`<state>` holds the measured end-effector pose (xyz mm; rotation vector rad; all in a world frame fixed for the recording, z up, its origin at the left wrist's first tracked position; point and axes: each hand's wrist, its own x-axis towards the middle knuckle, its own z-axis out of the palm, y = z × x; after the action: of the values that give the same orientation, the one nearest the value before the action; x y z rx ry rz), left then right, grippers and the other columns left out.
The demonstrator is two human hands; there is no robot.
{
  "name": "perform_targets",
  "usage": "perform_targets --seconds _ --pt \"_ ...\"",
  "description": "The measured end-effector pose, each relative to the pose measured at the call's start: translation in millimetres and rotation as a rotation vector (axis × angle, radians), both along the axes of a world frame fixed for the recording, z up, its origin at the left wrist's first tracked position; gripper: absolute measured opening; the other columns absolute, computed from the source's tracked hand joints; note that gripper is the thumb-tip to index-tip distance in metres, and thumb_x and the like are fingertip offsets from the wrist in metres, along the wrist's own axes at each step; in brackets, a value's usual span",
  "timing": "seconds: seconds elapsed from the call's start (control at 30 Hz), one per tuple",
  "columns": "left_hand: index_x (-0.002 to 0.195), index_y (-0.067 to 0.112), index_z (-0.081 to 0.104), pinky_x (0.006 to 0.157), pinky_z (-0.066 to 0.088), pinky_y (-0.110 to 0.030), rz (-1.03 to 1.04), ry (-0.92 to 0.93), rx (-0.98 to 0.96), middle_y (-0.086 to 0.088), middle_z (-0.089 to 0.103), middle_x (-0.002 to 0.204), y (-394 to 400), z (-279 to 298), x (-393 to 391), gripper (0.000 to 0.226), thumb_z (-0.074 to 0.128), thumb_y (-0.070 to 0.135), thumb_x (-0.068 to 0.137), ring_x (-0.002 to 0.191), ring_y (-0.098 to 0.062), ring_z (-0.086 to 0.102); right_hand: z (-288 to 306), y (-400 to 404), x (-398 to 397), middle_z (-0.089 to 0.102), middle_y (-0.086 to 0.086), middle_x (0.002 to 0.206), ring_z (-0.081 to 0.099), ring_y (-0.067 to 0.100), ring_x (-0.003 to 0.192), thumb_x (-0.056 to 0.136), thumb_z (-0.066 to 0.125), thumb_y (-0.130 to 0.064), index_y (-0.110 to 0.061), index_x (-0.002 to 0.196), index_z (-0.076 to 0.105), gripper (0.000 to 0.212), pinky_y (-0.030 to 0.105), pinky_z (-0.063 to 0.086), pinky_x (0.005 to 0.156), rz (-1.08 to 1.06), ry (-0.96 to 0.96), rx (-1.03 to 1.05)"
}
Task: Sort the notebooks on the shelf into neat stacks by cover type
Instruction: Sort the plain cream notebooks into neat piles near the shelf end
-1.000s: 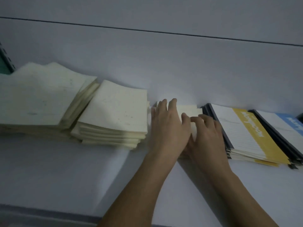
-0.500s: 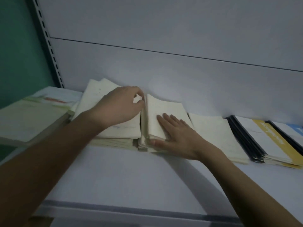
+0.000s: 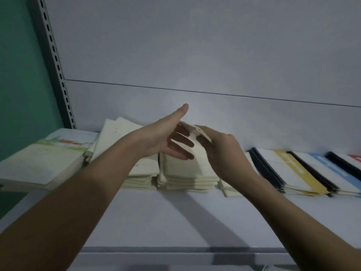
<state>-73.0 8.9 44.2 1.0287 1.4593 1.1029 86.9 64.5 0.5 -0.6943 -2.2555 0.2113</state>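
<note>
shelf (image 3: 175,222): pale grey-white, plain, with a darker grey strip along the front edge
back panel (image 3: 195,55): same pale grey, one thin dark line across it
upright rail (image 3: 56,61): grey, a row of dark slots
wall (image 3: 17,75): teal green
cream notebooks (image 3: 185,173): plain pale yellow covers, no print; the stack behind shows faint specks
left stack (image 3: 43,163): off-white cover with a green and red band near the top
yellow-band notebook (image 3: 297,169): white cover, yellow stripe, black spine
blue-band notebook (image 3: 332,167): white cover, light blue stripe, black spine
far-right notebook (image 3: 353,159): white, a bit of red at the frame edge
</note>
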Motion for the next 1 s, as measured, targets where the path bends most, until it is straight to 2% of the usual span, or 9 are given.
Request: perform_targets --seconds 0.13,0.2,0.37,0.5,0.67,0.73,0.83,0.93,1.0 --pt "0.105 0.006 0.061 0.055 0.058 -0.028 0.177 -0.239 0.115 -0.011 0.068 0.092 3 -4 17 0.018 0.050 0.019 0.098 0.070 -0.019 0.070 -11 -2 -3 0.059 -0.004 0.130 0.058 0.025 0.106 0.090 0.061 -0.020 -0.024 0.140 0.046 0.052 0.041 0.051 0.079 0.037 -0.101 0.199" --pt "0.118 0.014 0.056 0.051 0.057 -0.028 0.274 -0.238 0.173 -0.006 0.068 0.099 3 -12 10 0.023 0.048 0.008 0.097 0.078 -0.020 0.068 -21 8 4 0.045 -0.003 0.145 0.044 0.021 0.128 0.085 0.071 -0.032 -0.020 0.147 0.036 0.072 0.038 0.043 0.097 -0.002 -0.135 0.110" --pt "0.135 0.018 0.046 0.051 0.058 -0.032 0.439 -0.225 0.257 -0.005 0.064 0.112 -15 -21 -24 0.042 0.044 0.000 0.098 0.086 -0.020 0.064 -48 36 8 0.022 -0.005 0.157 0.024 0.015 0.142 0.072 0.073 -0.060 -0.021 0.153 0.011 0.108 0.039 0.030 0.113 0.036 -0.288 -0.306" --pt "0.139 0.015 0.043 0.055 0.057 -0.037 0.551 -0.241 0.274 -0.010 0.059 0.127 -19 -24 -41 0.046 0.046 -0.001 0.097 0.088 -0.022 0.064 -59 48 -14 0.016 -0.004 0.160 0.014 0.020 0.147 0.072 0.049 -0.084 -0.029 0.153 0.009 0.106 0.053 0.018 0.116 0.101 -0.555 -0.237" --pt "0.134 0.017 0.045 0.061 0.054 -0.040 0.559 -0.243 0.251 -0.010 0.062 0.113 -28 -36 -52 0.041 0.043 -0.002 0.097 0.085 -0.023 0.062 -83 41 -3 0.010 -0.004 0.162 0.008 0.018 0.148 0.079 0.037 -0.080 -0.023 0.155 0.011 0.098 0.043 0.011 0.119 0.089 -0.649 -0.130" --pt "0.127 0.019 0.047 0.055 0.058 -0.039 0.547 -0.247 0.244 -0.007 0.064 0.104 -33 -39 -57 0.036 0.042 -0.001 0.097 0.086 -0.024 0.063 -96 35 13 0.016 -0.009 0.160 0.014 0.014 0.148 0.081 0.034 -0.077 -0.028 0.153 0.019 0.089 0.039 0.015 0.119 0.086 -0.538 -0.047" --pt "0.122 0.023 0.047 0.052 0.059 -0.039 0.542 -0.219 0.218 -0.006 0.063 0.102 -36 -41 -68 0.035 0.041 -0.001 0.097 0.088 -0.026 0.062 -101 36 30 0.038 -0.016 0.149 0.036 -0.002 0.133 0.096 0.051 -0.038 -0.035 0.146 0.037 0.052 0.030 0.029 0.110 0.118 -0.426 -0.027" --pt "0.126 0.025 0.044 0.056 0.057 -0.042 0.554 -0.201 0.198 -0.007 0.061 0.105 -36 -40 -73 0.039 0.042 0.000 0.097 0.090 -0.028 0.061 -78 46 32 0.065 -0.013 0.086 0.054 0.000 0.068 0.099 0.048 -0.035 -0.031 0.097 0.066 0.019 0.033 0.044 0.071 0.090 -0.117 -0.396" --pt "0.126 0.025 0.044 0.053 0.057 -0.038 0.540 -0.197 0.198 -0.006 0.062 0.103 -35 -38 -70 0.039 0.041 0.000 0.097 0.088 -0.027 0.062 -57 51 28 0.057 -0.005 0.068 0.054 0.018 0.064 0.099 0.045 -0.041 -0.023 0.074 0.055 0.032 0.037 0.041 0.062 0.065 0.111 -0.460"
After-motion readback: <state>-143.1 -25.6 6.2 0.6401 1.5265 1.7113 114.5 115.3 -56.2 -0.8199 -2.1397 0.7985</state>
